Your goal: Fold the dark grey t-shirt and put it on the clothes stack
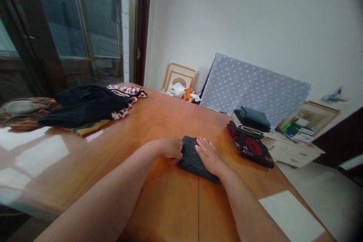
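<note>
A dark grey, heathered garment (193,155), folded into a small rectangle, lies on the wooden table in front of me. My left hand (171,147) grips its left edge, the fingers curled in and the thumb side against the cloth. Flat on its upper right side rests my right hand (209,155), fingers stretched out. The garment's kind cannot be made out in this folded form. Off to the right is a stack of folded clothes (251,121), with a dark printed garment (253,151) at the bottom.
Loose clothes (87,104), dark, striped and red-patterned, are heaped at the table's far left. A white sheet (292,215) lies near the right edge of the table (161,204). Behind stand a polka-dot cloth cover (252,83), picture frames (179,77) and a white drawer cabinet (295,151).
</note>
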Demonstrator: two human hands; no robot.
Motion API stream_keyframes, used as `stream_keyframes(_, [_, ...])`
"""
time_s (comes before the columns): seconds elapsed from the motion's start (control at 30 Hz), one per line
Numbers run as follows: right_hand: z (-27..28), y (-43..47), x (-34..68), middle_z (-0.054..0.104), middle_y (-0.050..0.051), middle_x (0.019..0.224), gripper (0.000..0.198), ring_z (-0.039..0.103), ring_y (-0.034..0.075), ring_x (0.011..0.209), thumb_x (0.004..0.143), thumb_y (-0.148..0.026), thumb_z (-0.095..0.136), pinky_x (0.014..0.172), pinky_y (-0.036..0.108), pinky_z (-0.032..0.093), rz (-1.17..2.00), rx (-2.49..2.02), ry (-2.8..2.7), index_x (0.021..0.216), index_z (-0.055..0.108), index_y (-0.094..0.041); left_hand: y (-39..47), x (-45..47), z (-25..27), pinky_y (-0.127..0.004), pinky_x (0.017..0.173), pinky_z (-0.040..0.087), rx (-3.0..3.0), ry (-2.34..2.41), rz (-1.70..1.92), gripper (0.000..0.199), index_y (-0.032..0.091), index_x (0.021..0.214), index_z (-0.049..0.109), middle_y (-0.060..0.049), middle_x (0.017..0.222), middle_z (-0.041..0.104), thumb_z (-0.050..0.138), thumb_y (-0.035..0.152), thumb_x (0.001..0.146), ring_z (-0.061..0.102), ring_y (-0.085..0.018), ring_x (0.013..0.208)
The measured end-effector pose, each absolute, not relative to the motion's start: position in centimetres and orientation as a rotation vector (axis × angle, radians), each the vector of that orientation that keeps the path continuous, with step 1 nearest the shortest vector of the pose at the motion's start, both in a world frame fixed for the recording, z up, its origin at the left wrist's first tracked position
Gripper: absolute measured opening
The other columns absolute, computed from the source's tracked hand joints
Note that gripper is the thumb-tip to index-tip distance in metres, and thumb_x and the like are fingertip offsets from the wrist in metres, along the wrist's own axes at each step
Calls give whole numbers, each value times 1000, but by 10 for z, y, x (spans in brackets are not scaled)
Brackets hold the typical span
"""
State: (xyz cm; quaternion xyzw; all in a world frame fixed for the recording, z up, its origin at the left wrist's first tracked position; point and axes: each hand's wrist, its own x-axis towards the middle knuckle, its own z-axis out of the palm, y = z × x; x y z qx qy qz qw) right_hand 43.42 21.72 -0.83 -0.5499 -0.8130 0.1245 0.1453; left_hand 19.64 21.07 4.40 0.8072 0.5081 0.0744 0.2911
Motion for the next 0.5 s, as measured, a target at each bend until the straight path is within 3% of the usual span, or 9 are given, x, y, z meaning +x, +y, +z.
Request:
stream_keyframes(0.13, [-10, 219, 435, 32, 9, 159, 69, 20, 23, 150, 100, -61, 19, 122, 48, 14, 356, -1596, -2352, 152, 37, -20, 209, 198, 51, -29, 60, 39, 2189, 1373, 120, 22, 22, 55, 66, 0, 56, 62, 62, 40, 67, 54, -17, 56])
stream_keyframes(0.23, [-11, 221, 436, 31, 9, 159, 71, 20, 24, 150, 99, -63, 19, 122, 48, 14, 347, -1613, -2363, 153, 36, -19, 209, 201, 51, -37, 78, 45, 2255, 1406, 52, 20, 22, 53, 66, -3, 58, 64, 67, 40, 64, 60, -22, 65])
stream_keyframes(0.33, [-12, 221, 436, 30, 10, 159, 73, 19, 24, 150, 98, -63, 19, 122, 49, 13, 336, -1623, -2374, 154, 34, -18, 208, 203, 48, -52, 96, 38, 2308, 1414, -24, 21, 22, 49, 63, -5, 60, 65, 73, 37, 61, 64, -28, 75])
stream_keyframes(0.5, [-14, 222, 436, 31, 9, 159, 72, 21, 25, 150, 98, -64, 22, 122, 49, 14, 321, -1619, -2368, 153, 34, -20, 207, 206, 49, -65, 104, 24, 2270, 1441, 86, 23, 22, 44, 60, -3, 51, 59, 79, 30, 52, 64, -33, 79])
